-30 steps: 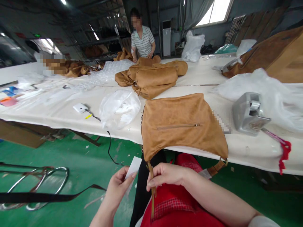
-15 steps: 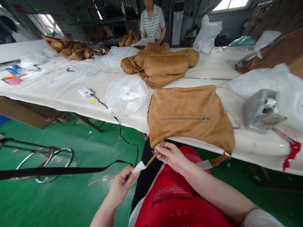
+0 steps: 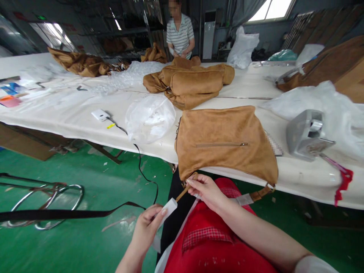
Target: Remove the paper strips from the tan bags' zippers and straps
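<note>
A tan handbag (image 3: 218,129) with a zipped slot lies at the table's front edge. From its lower left corner comes a narrow tan strap (image 3: 182,194), pinched between the thumb and fingers of my right hand (image 3: 205,189). My left hand (image 3: 149,224) is closed on a flat white wrapping strip (image 3: 170,207), which meets the strap's lower end. Whether the strap runs on inside the strip is hidden. At the bag's lower right corner hangs a wider tan strap (image 3: 257,195), partly covered in clear wrap.
A grey tape dispenser (image 3: 303,134) stands right of the bag. A crumpled white plastic bag (image 3: 150,118) and a white power bank (image 3: 100,115) with a black cord lie left. More tan bags (image 3: 196,81) are heaped behind. A person (image 3: 180,34) stands across the table.
The view has shifted slightly. My left hand has moved a little down, and more of the white strip shows flat. My right hand keeps its pinch on the strap.
</note>
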Available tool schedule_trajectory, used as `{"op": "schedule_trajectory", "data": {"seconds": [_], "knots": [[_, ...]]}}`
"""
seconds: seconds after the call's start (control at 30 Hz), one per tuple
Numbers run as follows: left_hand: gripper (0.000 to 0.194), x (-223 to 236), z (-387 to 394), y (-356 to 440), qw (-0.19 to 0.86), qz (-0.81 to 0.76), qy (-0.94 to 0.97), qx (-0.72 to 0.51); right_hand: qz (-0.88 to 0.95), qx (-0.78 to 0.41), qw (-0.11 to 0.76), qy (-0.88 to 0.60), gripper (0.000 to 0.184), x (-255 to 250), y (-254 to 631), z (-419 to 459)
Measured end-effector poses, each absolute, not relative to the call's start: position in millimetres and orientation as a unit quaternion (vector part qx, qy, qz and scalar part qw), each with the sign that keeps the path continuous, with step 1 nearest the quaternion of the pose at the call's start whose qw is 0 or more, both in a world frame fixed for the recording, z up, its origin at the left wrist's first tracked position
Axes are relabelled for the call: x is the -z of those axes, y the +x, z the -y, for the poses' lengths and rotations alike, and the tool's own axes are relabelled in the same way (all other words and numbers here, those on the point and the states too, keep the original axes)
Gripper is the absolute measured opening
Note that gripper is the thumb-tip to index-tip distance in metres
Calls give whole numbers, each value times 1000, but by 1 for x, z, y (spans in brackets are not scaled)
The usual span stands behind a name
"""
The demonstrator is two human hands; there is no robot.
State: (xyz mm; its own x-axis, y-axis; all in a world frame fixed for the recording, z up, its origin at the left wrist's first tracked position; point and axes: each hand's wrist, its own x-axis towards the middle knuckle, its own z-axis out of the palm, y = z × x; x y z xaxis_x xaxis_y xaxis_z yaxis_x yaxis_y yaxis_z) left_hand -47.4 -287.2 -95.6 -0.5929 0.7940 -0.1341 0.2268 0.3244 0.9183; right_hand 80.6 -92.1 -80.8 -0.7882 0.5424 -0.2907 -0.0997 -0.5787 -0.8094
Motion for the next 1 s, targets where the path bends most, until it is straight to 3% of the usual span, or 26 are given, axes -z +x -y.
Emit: {"op": "schedule_trajectory", "data": {"seconds": [0.43, 0.73, 1.0], "knots": [[31, 96, 279, -46, 276, -758, 342, -482, 462, -828, 165, -274, 43, 86, 75, 101], [32, 93, 281, -57, 259, -770, 377, -445, 492, -789, 195, -311, 51, 93, 72, 97], [27, 90, 268, -59, 234, -787, 447, -354, 591, -750, 176, -240, 40, 100, 63, 110]]}}
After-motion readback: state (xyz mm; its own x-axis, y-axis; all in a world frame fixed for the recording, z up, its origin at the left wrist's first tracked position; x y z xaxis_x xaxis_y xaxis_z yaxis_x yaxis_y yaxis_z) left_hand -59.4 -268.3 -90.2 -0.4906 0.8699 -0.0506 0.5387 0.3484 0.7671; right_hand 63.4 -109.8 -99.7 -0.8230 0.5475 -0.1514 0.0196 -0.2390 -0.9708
